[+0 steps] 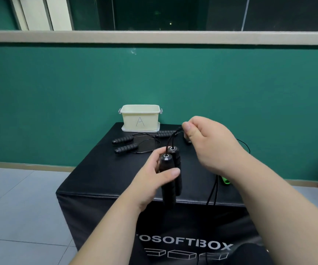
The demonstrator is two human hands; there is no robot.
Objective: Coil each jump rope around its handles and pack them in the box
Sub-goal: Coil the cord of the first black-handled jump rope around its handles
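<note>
My left hand (152, 176) grips two black jump rope handles (170, 173) side by side, upright above the front of the black soft box (100, 180). Their black cord (171, 137) rises from the handle tops to my right hand (210, 144), which pinches it up and to the right. A second black rope with two handles (124, 144) and a loose cord lies uncoiled at the back left of the box top. Behind my right hand shows part of another black handle (165, 133). The cream box marked A (140, 119) stands open at the back edge.
A green-handled rope (225, 181) lies on the right side of the box top, its cords hanging over the front edge. Thin cord loops off the right edge. Green wall behind, grey tiled floor on the left, a red object at the far right.
</note>
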